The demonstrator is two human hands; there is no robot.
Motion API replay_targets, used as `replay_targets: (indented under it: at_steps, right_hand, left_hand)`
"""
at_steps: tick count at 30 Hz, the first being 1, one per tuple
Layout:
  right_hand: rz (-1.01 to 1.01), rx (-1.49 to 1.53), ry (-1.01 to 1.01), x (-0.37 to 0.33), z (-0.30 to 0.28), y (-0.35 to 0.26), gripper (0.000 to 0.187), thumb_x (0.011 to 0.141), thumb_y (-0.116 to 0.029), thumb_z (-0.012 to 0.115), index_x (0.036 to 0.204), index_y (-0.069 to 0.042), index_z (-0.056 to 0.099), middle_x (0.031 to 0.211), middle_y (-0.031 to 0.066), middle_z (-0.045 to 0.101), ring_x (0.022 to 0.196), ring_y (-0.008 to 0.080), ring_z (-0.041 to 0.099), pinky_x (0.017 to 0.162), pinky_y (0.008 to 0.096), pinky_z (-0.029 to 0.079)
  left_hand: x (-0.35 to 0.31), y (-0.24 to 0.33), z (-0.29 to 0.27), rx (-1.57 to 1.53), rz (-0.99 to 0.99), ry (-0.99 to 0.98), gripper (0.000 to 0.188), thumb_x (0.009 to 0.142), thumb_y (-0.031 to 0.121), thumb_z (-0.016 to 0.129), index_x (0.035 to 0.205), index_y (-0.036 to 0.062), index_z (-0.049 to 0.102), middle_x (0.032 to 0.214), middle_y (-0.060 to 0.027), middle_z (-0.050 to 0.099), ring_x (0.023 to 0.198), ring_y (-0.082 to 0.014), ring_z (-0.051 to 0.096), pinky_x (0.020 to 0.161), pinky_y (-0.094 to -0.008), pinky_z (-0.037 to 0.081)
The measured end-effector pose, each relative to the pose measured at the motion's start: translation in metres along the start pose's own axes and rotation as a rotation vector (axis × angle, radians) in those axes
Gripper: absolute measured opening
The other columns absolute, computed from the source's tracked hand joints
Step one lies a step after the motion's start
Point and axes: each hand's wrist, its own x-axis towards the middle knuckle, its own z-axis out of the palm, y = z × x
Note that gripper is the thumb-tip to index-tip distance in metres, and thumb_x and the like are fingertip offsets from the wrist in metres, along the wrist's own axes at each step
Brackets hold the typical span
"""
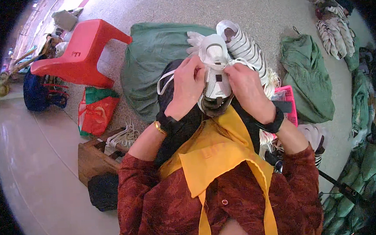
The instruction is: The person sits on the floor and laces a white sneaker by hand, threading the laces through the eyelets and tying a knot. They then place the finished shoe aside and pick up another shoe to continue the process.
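Note:
A white mesh shoe upper [216,89] with a dark lining lies over my lap, its toe pointing away from me. A white shoelace [165,82] loops out beside my left hand [187,88]. That hand is closed at the upper's left edge, its fingertips pinching the lace. On the opposite edge my right hand [246,85] is also closed, thumb and finger pinched on the lace near the eyelets. A strand of lace crosses the upper between the hands. The exact grip at the fingertips is partly hidden.
A stack of white shoe uppers [250,50] lies just beyond, on a green cloth sack [147,64]. To the left stand a red plastic chair [80,48] and a wooden box [92,161] with laces. A pink basket [289,93] and another green sack [307,77] are at right.

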Motion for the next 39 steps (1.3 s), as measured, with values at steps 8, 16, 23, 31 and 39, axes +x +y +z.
replay_targets:
  at_steps: [8,16,23,31,39]
  right_hand:
    - [-0.134,-0.127,-0.017,0.011,-0.005,0.004,0.018,0.080,-0.005,0.062,0.097,-0.001,0.059,0.091,0.0150,0.056,0.087,0.0356,0.061,0.072,0.0450,0.053]
    - [-0.007,0.443,0.032,0.000,-0.003,-0.016,0.017,0.088,-0.004,0.062,0.103,-0.001,0.056,0.089,0.0195,0.058,0.084,0.0408,0.062,0.069,0.0470,0.051]
    - [0.017,0.289,0.080,0.020,0.023,-0.017,0.008,0.089,-0.009,0.064,0.092,-0.001,0.062,0.088,0.0202,0.063,0.082,0.0419,0.063,0.071,0.0493,0.051]
    - [0.021,0.292,0.068,0.027,0.028,-0.014,0.008,0.087,-0.009,0.064,0.088,-0.002,0.062,0.083,0.0197,0.061,0.079,0.0415,0.062,0.069,0.0501,0.050]
    - [0.023,0.449,0.092,0.024,0.016,-0.007,0.008,0.085,-0.008,0.066,0.085,-0.001,0.061,0.074,0.0164,0.059,0.065,0.0330,0.059,0.059,0.0406,0.047]
  left_hand:
    - [-0.001,0.015,-0.014,0.001,-0.003,-0.154,0.018,0.085,0.007,0.070,0.090,0.0003,0.054,0.081,-0.0145,0.058,0.065,-0.0268,0.060,0.060,-0.0367,0.048]
    - [-0.009,-0.001,-0.004,0.125,0.084,-0.134,0.022,0.082,0.002,0.065,0.097,-0.0009,0.049,0.087,-0.0204,0.056,0.083,-0.0390,0.058,0.071,-0.0455,0.047]
    - [-0.010,-0.003,0.005,0.087,0.084,-0.077,0.019,0.082,0.000,0.061,0.096,-0.0007,0.048,0.086,-0.0217,0.053,0.083,-0.0413,0.054,0.072,-0.0479,0.044]
    - [-0.010,-0.009,0.007,-0.023,0.016,-0.052,0.014,0.082,-0.002,0.061,0.092,-0.0006,0.052,0.078,-0.0170,0.055,0.067,-0.0304,0.056,0.062,-0.0393,0.046]
    - [-0.005,-0.005,-0.003,-0.072,-0.042,-0.109,0.017,0.084,-0.005,0.061,0.097,0.0025,0.052,0.073,-0.0096,0.057,0.066,-0.0176,0.058,0.060,-0.0317,0.046]
